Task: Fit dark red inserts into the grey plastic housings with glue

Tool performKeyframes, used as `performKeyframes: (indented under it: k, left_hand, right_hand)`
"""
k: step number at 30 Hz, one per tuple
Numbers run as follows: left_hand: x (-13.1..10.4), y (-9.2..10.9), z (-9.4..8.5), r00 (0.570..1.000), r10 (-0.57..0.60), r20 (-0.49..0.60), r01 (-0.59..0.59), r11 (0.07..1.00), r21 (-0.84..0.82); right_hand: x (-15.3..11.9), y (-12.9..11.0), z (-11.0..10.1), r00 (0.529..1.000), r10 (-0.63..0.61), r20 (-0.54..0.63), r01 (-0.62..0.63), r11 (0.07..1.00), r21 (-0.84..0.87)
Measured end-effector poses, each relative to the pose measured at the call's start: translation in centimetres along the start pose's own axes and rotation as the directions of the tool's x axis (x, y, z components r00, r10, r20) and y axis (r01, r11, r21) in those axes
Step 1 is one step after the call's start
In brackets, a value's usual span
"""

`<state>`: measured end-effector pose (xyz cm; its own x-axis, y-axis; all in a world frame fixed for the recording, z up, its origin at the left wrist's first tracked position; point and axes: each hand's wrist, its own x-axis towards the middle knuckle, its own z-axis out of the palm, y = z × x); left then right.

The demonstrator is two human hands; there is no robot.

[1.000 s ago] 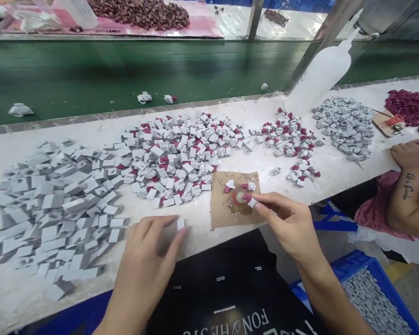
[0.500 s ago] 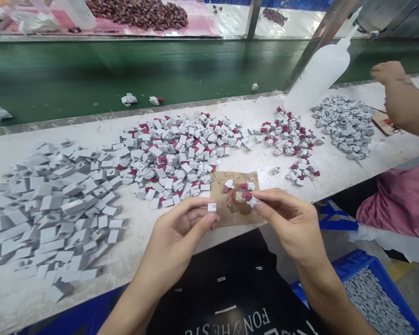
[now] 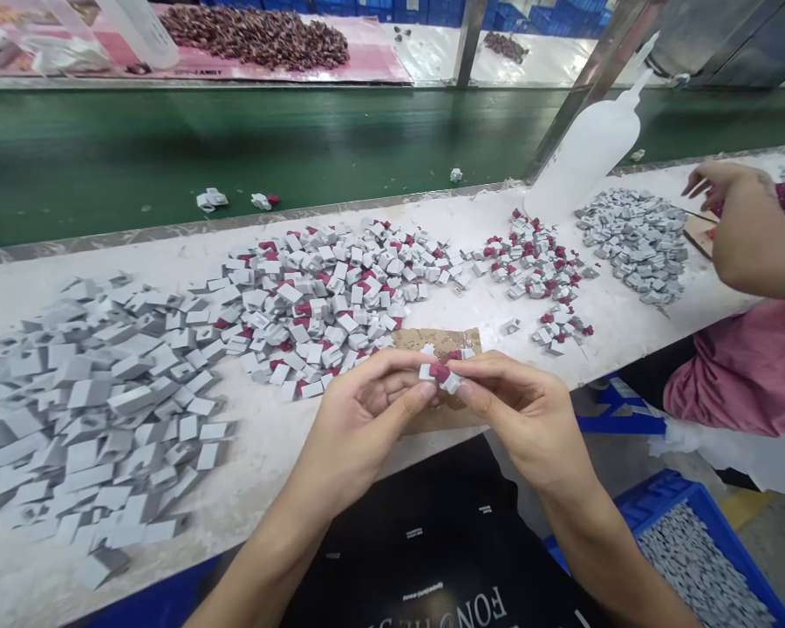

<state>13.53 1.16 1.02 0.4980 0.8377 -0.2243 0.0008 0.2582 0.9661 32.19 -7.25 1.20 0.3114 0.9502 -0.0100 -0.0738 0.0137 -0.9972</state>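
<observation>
My left hand (image 3: 379,406) pinches a small grey plastic block (image 3: 426,372) between thumb and forefinger. In my right hand (image 3: 520,406) is a grey-and-maroon plastic piece (image 3: 450,382), its maroon end touching the block. Both hands meet over a brown cardboard sheet (image 3: 432,424), wet with a clear liquid. More grey-and-maroon pieces lie on the sheet behind my fingers, partly hidden. Left of my hands is a heap of grey blocks (image 3: 114,392). Behind them spreads a pile of joined grey and maroon pieces (image 3: 327,296).
A green conveyor belt (image 3: 340,139) runs behind the table, carrying a few pieces. A white squeeze bottle (image 3: 585,153) leans by a metal post. At right, a co-worker's arm (image 3: 755,227) reaches over the table. A blue crate (image 3: 746,515) of grey parts stands below.
My hands have come together, so the block in my left hand now meets the maroon end of the right-hand piece. The belt pieces shifted left, and the co-worker's hand moved down.
</observation>
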Motion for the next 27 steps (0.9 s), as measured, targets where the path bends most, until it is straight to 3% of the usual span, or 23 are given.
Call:
performKeyframes:
  k: [6,12,15,19,23,27]
  left_hand:
    - [-0.7,1.9,-1.2,0.99,0.138,-0.008,-0.136,0.984,0.112]
    - [-1.3,4.4,-5.4,0.942,0.32,-0.098,-0.304,0.941,0.15]
    - [-1.3,4.3,-7.7,0.937,0.299,-0.178,-0.308,0.951,-0.024]
    - [-1.6,3.5,-9.6,0.941,0.234,-0.244,-0.297,0.917,-0.267]
    - [-1.8,3.8,-10.4,0.937,0.252,-0.243,-0.314,0.912,-0.263]
    - [-1.9,4.8,-12.1,0.939,0.247,-0.239,-0.291,0.94,-0.176]
  right_hand:
    - [1.1,-2.2,0.8,0.991,-0.057,0.121,0.066,0.995,-0.077]
    - [5.4,-4.6,5.0,0.947,-0.029,0.321,0.042,0.999,-0.032]
    - [7.4,-5.3,7.6,0.913,-0.016,0.408,0.012,1.0,0.012]
    - [8.6,-6.0,10.0,0.889,-0.065,0.453,0.097,0.994,-0.047]
    - [9.0,-5.8,11.2,0.875,-0.062,0.481,0.136,0.983,-0.12]
    - [10.2,-5.4,12.0,0.837,0.009,0.547,0.056,0.993,-0.102]
